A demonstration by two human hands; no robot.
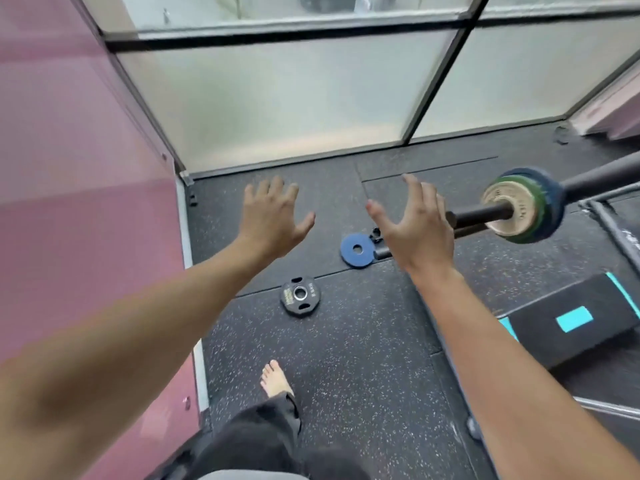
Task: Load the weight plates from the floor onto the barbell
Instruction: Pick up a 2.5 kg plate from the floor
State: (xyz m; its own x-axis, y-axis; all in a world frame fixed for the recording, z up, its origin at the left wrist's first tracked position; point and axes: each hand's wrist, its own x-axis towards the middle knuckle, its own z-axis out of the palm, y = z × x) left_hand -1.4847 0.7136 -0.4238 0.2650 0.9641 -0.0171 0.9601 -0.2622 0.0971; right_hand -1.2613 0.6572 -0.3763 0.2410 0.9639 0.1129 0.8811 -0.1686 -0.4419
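The floor (pixel 346 358) is dark rubber matting with small pale speckles, laid in large tiles with thin seams; behind it stand frosted glass panels (pixel 277 98) in dark metal frames, and a smooth pink wall (pixel 69 168) closes the left side.

The left hand (pixel 270 220) is held in the air with its fingers (pixel 266 188) straight and spread, holding nothing. Below and slightly right of it, a small black plate (pixel 300 296) lies flat on the floor, round with grip slots and a metal-ringed centre hole. Right of this black plate and further from the person, a blue plate (pixel 356 250), a flat disc with a plain hole, also lies flat, beside a small black collar (pixel 375 235). Both plates are well below the hands and touch neither.

The right hand (pixel 415 230) is also raised, its fingers (pixel 415 192) loosely spread and a little bent, empty. Behind it passes the black steel sleeve of the barbell (pixel 485 214), which already carries round plates (pixel 523 206): a worn tan one outermost, then green, then blue. Lower right of the barbell sits a black step platform (pixel 568 327) with turquoise patches.
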